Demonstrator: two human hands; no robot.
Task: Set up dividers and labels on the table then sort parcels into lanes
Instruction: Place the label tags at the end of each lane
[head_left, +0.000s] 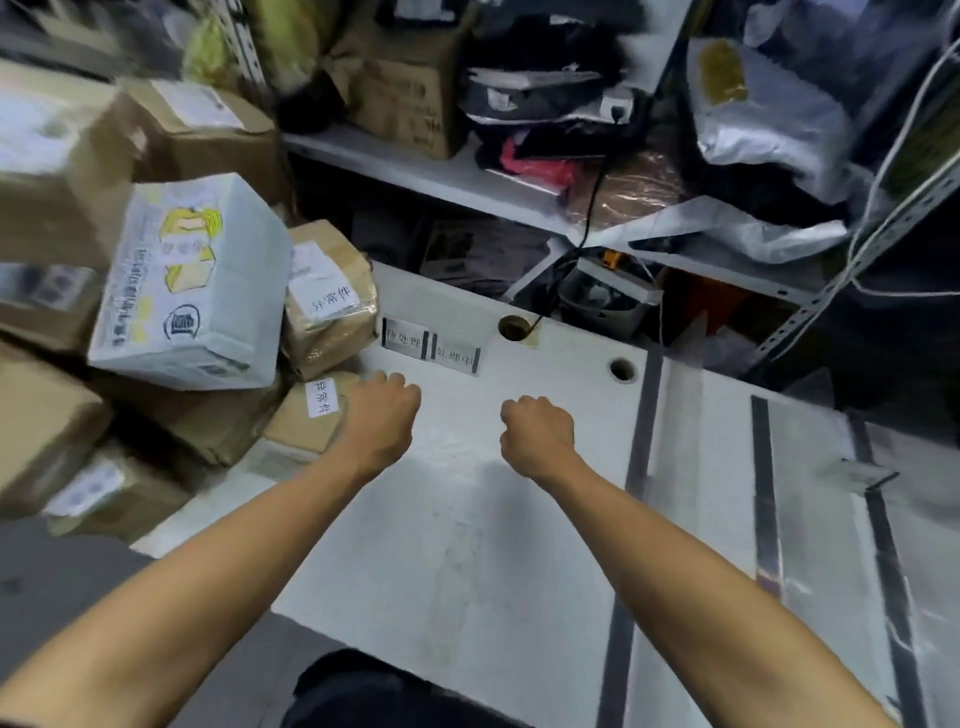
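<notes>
Hovering over table (467, 519): left hand (382, 415), right hand (537, 434), grips curled, empty.

**Behind your work area**

Ahead of you a white shelf (415, 166) holds a cardboard box (410, 98) and dark bags (545, 93). A silver foil bag (769, 124) sits right, beside white cables (883, 197).

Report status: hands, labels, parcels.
Left hand, right hand curled, empty. Two paper labels on white table. Brown cardboard parcels crowd left edge.
</notes>
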